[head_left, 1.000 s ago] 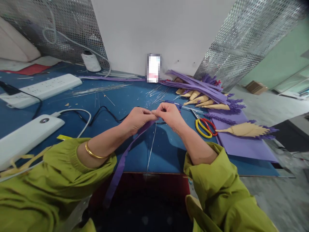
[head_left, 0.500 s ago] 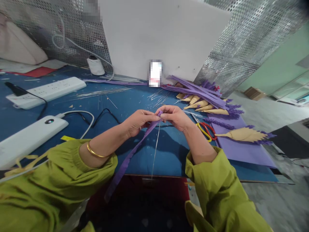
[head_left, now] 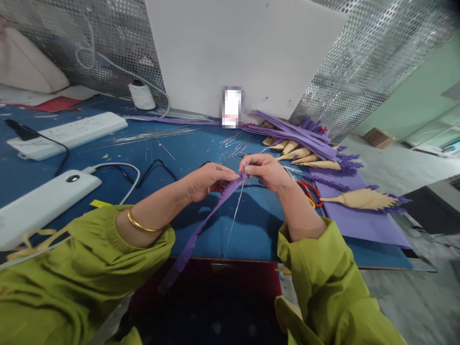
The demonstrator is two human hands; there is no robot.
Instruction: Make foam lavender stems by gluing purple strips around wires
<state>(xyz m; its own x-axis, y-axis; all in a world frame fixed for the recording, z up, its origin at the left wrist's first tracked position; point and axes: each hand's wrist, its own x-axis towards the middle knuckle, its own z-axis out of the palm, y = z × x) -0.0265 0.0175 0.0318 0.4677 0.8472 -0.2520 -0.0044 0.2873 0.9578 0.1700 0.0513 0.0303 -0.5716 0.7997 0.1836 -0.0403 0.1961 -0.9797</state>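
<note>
Over the middle of the blue table, my left hand (head_left: 212,181) pinches a long purple paper strip (head_left: 201,226) near its upper end. The strip's tail hangs slanting past the table's front edge. Close beside it, my right hand (head_left: 264,171) is closed with thumb and fingertips on the gathered purple end, at the top of a thin wire (head_left: 235,211). That wire points down toward the table's front edge. The fingers partly cover the spot where paper and wire meet.
Red and yellow scissors (head_left: 312,192) lie right of my right arm. Beyond are purple sheets (head_left: 362,225), a wrapped purple flower bunch (head_left: 366,199) and purple strips (head_left: 298,136). Loose wires (head_left: 154,135) lie at the back. Two power strips (head_left: 68,135) and cords occupy the left.
Both hands have shifted slightly right with the strip and wire. The right fingertips have moved a little up, showing more of the gathered end, and the wire leans more.
</note>
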